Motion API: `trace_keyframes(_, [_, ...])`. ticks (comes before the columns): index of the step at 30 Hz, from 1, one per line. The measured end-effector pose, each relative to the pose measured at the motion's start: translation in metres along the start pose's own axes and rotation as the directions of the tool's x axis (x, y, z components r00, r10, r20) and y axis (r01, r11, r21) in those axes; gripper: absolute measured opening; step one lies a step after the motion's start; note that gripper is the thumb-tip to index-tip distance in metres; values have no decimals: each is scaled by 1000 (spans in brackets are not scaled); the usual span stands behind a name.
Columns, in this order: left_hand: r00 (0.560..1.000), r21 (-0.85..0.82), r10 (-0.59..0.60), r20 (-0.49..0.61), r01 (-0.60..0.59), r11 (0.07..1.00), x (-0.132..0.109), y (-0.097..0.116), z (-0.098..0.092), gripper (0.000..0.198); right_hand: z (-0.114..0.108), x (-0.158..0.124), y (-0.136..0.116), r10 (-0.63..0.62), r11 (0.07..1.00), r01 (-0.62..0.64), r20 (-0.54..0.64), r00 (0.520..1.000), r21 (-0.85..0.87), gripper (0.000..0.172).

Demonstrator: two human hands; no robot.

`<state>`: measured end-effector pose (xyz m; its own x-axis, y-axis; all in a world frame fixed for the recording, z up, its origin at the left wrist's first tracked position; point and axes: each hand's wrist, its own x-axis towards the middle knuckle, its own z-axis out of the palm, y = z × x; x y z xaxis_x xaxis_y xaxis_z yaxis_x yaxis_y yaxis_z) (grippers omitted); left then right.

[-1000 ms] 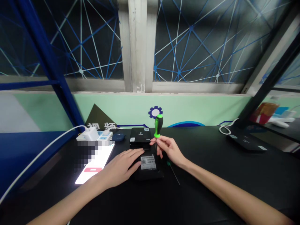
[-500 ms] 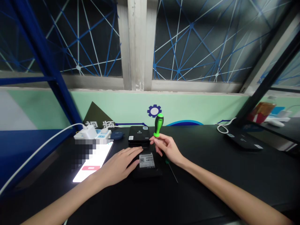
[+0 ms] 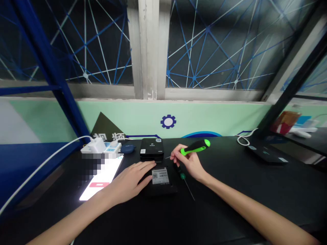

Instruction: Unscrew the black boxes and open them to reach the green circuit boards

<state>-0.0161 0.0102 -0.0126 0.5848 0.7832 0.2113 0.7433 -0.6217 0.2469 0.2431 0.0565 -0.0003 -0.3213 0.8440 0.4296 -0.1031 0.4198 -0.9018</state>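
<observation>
My left hand (image 3: 136,176) lies with fingers stretched out, its tips against the left edge of a black box-shaped device (image 3: 159,189) that bears a white printed label. In my right hand (image 3: 187,163) is a green-and-black screwdriver (image 3: 195,147), pinched near the handle's base. Its handle tilts up to the right and its thin shaft points left, above the device's far right corner. A second screwdriver (image 3: 188,187), dark green at the collar, lies on the table under and beside my right hand; part of its handle is hidden.
Another black box (image 3: 151,146) stands just behind the labelled device. A lit phone (image 3: 102,180) and a white power strip (image 3: 112,147) with plugs and a cable are on the left. A flat black device (image 3: 267,154) lies at the right near a white cable (image 3: 243,139).
The screwdriver in my right hand has swung from upright to tilted right, its shaft leaving the labelled device's corner. My right hand has shifted slightly right; my left hand stays in place.
</observation>
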Motion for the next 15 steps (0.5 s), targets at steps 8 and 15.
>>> trace_keyframes(8, [999,-4,-25,32,25,1000,-1,2,-3,43,-4,-5,7,-10,998,16,104,994,-65,45])
trace_keyframes(15, [998,-24,-30,54,32,999,-1,5,-5,42,1,-5,6,10,998,-6,84,996,-56,38])
